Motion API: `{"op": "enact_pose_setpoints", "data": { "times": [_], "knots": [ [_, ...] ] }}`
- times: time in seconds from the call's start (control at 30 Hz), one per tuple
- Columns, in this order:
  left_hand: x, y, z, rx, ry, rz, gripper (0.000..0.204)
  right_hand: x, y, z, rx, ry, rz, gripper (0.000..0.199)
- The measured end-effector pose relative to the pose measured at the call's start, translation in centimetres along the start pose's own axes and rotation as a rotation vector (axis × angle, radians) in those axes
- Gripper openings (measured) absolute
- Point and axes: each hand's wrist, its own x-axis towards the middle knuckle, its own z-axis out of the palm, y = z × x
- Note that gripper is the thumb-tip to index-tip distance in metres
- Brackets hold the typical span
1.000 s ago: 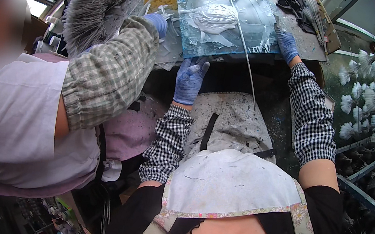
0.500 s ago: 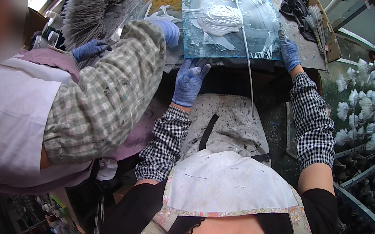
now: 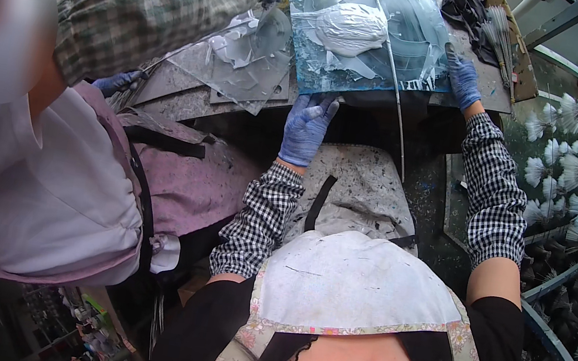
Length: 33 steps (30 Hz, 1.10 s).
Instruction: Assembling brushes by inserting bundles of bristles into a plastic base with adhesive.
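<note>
A bluish, see-through glass plate (image 3: 327, 76) lies at the bench's near edge. On it is a thick mound of silvery-white paste (image 3: 349, 29) with smears around it. A thin rod (image 3: 396, 75) rests across the plate and sticks out past its near edge. My left hand (image 3: 305, 132), in a blue glove, holds the plate's near left edge, some fingertips hidden beneath it. My right hand (image 3: 464, 81), gloved alike, grips the right edge near the corner, thumb up along the side.
At my left, a co-worker's checked sleeve (image 3: 159, 0) reaches over the bench beside another paste-smeared clear sheet (image 3: 250, 63). That person's gloved hand (image 3: 118, 82) is lower. Dark cloth (image 3: 467, 13) and a wire bundle (image 3: 502, 44) lie right. White-tufted brushes (image 3: 569, 159) hang on racks.
The co-worker's checked arm has swung up and forward, covering the grey bristle bundles and uncovering the clear sheet. The view has shifted slightly; my hands keep their places on the glass plate.
</note>
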Motion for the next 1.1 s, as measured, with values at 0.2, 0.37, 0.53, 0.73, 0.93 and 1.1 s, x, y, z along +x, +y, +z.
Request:
{"op": "enact_pose_setpoints", "data": {
  "times": [0.2,0.37,0.53,0.73,0.93,1.1],
  "knots": [
    [0.6,-0.6,-0.6,0.034,-0.040,0.032,0.067,0.3,0.4,0.0,0.037,-0.045,0.013,0.075],
    [0.9,-1.1,-0.2,0.026,-0.043,0.046,0.067,0.6,0.8,-0.1,0.032,-0.049,0.019,0.075],
    [1.2,-1.4,-0.6,0.038,-0.052,0.045,0.069,1.2,1.3,0.1,-0.074,0.014,-0.114,0.075],
    [1.2,-1.4,-0.6,0.064,-0.036,0.047,0.068,1.1,1.4,0.2,-0.061,0.011,-0.059,0.075],
    [1.2,-1.3,-0.4,0.067,-0.038,0.042,0.067,1.2,1.7,0.2,0.002,-0.044,-0.039,0.075],
    [1.2,-1.4,-0.3,0.061,-0.029,0.038,0.065,1.9,2.6,0.1,-0.097,-0.029,-0.094,0.066]
  ]
}}
